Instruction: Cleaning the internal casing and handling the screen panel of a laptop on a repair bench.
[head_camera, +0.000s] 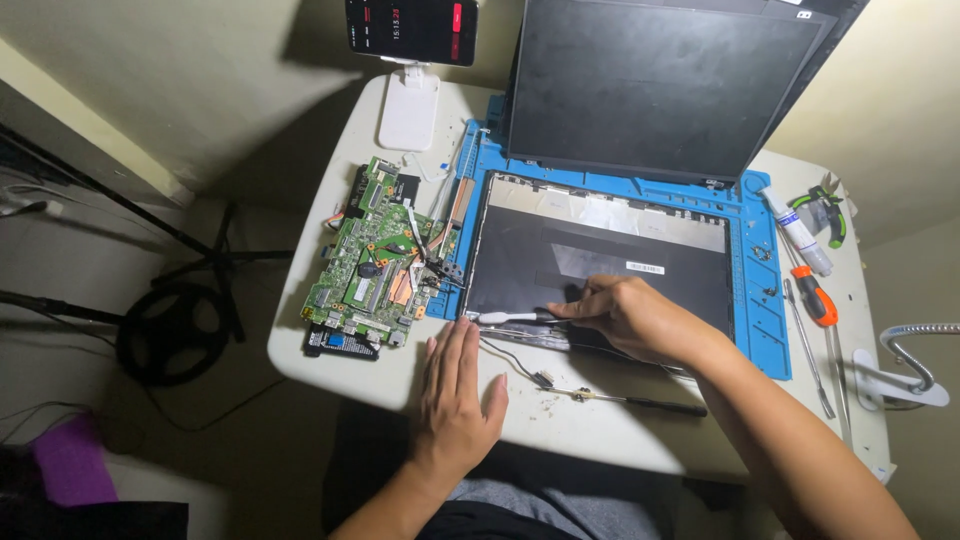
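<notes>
Right hand (625, 315) pinches 1 white-tipped tool (510, 318) at front-left corner of the laptop lid shell (600, 255), on blue mat (760, 320). Left hand (455, 395) lies flat, open, at table front edge (330, 375). 1 green board (375, 260) at left edge; 2 screwdrivers (815, 300) right.

The right hand (628, 318) hides part of the white tool (508, 318) it holds, so its tip cannot be seen. The top edge cuts off the phone (412, 28) and the screen (650, 85). Parts on the green board (375, 262) are too small to tell.
</notes>
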